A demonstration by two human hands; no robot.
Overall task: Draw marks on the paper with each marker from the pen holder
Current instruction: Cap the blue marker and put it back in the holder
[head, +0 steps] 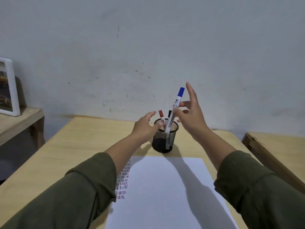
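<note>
A black mesh pen holder (162, 142) stands on the wooden table (79, 146) just beyond the white paper (165, 195). A red-capped marker (161, 115) and a black-capped marker (169, 113) stand in the holder. My right hand (192, 118) pinches a blue-capped marker (175, 109) by its white barrel, tilted, with its lower end inside the holder; the other fingers are spread. My left hand (145, 128) rests its fingers on the holder's left rim. Rows of short red, black and blue strokes (123, 180) line the paper's left edge, partly hidden by my left sleeve.
A white picture frame (7, 88) stands on a lower wooden shelf at the far left. Another wooden table edge (272, 151) lies at the right. A grey scuffed wall runs right behind the table.
</note>
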